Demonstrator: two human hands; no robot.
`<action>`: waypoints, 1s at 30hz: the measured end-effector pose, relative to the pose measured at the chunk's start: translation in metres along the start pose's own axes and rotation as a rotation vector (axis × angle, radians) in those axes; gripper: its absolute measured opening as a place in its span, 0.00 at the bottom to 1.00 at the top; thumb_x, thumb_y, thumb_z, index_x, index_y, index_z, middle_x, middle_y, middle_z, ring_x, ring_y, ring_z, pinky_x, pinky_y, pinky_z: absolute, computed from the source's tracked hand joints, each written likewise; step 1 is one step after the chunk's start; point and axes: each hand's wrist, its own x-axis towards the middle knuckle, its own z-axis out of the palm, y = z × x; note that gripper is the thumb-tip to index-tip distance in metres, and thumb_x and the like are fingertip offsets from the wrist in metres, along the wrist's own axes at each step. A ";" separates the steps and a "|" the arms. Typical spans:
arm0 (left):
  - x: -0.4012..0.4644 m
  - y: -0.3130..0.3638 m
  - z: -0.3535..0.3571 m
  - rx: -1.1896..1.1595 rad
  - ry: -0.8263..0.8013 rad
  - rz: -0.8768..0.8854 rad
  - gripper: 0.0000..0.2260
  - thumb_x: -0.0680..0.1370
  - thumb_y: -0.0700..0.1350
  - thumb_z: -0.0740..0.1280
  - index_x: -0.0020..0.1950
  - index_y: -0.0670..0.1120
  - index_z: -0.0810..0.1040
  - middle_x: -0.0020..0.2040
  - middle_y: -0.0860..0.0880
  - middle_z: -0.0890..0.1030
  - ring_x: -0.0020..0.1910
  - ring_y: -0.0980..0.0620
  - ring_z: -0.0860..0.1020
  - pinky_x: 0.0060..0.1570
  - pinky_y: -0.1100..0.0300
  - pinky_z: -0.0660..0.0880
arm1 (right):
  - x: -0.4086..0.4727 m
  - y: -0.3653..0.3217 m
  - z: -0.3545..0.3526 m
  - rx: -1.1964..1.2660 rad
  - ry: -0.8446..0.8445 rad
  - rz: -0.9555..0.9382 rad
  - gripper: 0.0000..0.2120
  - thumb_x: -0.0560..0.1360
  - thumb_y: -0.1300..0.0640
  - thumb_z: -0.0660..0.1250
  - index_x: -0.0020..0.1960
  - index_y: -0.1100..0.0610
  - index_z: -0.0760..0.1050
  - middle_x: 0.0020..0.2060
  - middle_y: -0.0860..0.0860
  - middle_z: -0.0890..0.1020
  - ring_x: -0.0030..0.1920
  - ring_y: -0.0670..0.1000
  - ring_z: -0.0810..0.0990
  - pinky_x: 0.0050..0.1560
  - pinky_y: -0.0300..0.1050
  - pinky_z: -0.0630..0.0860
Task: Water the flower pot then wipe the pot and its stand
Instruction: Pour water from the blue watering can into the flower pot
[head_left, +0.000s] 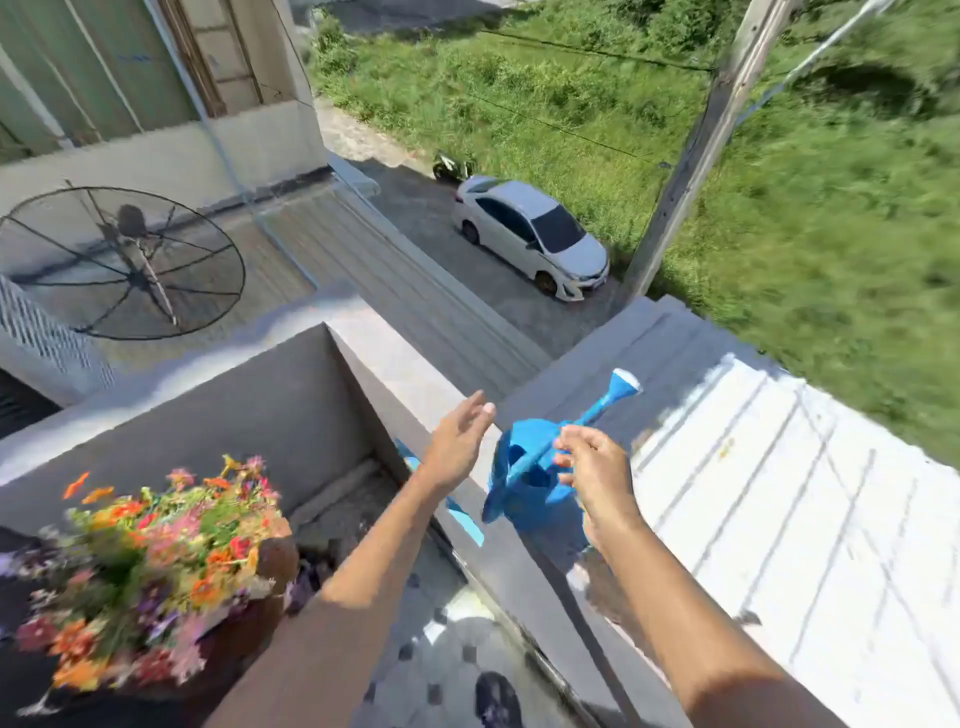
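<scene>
1. Head view: both bare forearms reach forward over a grey balcony ledge (524, 561) that runs from the lower middle up toward the centre.
2. A blue watering can (524, 486) sits on that ledge, its long spout pointing up and to the right and ending in a flared rose (626, 383).
3. The right hand (597, 467) is at the can's right side, fingers curled and overlapping the can near the base of the spout; whether they actually grip it cannot be told.
4. The left hand (460, 444) is open, fingers extended and relaxed, just left of the can and holding nothing.
5. The flower pot (156, 561), full of orange, pink, red and purple blooms, stands at lower left, inside the balcony and well apart from the can; it is motion-blurred, and its stand cannot be made out.
6. Beyond the ledge lie a white corrugated roof (779, 519), a white car (535, 236), a mesh satellite dish (122, 262) and grass (805, 234).
</scene>
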 end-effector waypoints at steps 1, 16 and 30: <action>0.010 -0.003 0.007 0.016 0.008 -0.026 0.22 0.82 0.50 0.61 0.73 0.42 0.68 0.70 0.45 0.73 0.66 0.56 0.70 0.64 0.65 0.63 | 0.006 0.005 0.001 -0.003 -0.002 0.037 0.04 0.77 0.60 0.63 0.48 0.57 0.77 0.39 0.52 0.79 0.36 0.48 0.76 0.36 0.40 0.69; 0.010 -0.049 0.015 0.069 -0.127 -0.153 0.19 0.82 0.58 0.54 0.54 0.45 0.77 0.51 0.51 0.79 0.49 0.53 0.76 0.55 0.57 0.71 | 0.019 0.023 0.021 -0.295 -0.261 0.150 0.09 0.78 0.52 0.64 0.50 0.57 0.79 0.40 0.51 0.81 0.38 0.47 0.80 0.37 0.41 0.75; -0.199 -0.056 -0.086 -0.217 0.413 -0.060 0.17 0.76 0.61 0.60 0.52 0.51 0.78 0.44 0.57 0.82 0.46 0.56 0.79 0.52 0.55 0.74 | -0.158 -0.009 0.099 -0.548 -0.673 -0.141 0.14 0.78 0.51 0.61 0.38 0.58 0.69 0.27 0.53 0.72 0.24 0.48 0.70 0.28 0.42 0.71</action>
